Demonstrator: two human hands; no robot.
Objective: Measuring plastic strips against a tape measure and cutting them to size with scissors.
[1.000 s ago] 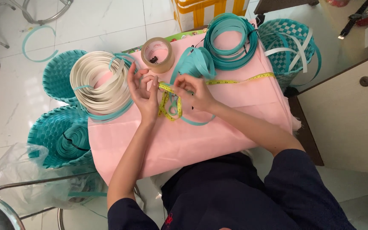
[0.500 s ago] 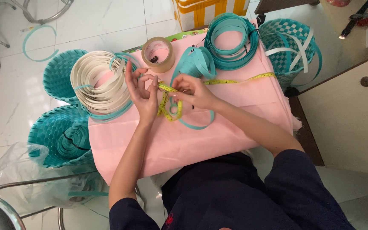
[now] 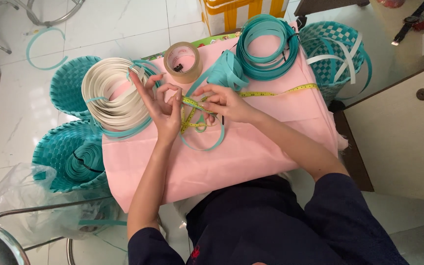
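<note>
Nearest me, my left hand (image 3: pixel 162 105) is half open, its fingers spread, thumb and forefinger pinching the yellow tape measure (image 3: pixel 271 92) together with the teal strip (image 3: pixel 203 145). My right hand (image 3: pixel 224 102) is curled, its fingertips pinching the same tape just beside the left. Both lie on the pink cloth (image 3: pixel 251 147), the strip looping down below my hands, the tape trailing off to the right.

I judge the strip light, springy and slick, so it is best gripped flat by its faces close to the mark. The tape looks limp and needs to be held taut.

Further off sit the white coil (image 3: pixel 111 93), a tape roll (image 3: pixel 183 61) and a teal coil (image 3: pixel 267 46); teal baskets (image 3: pixel 69 86) stand on the floor around the cloth.
</note>
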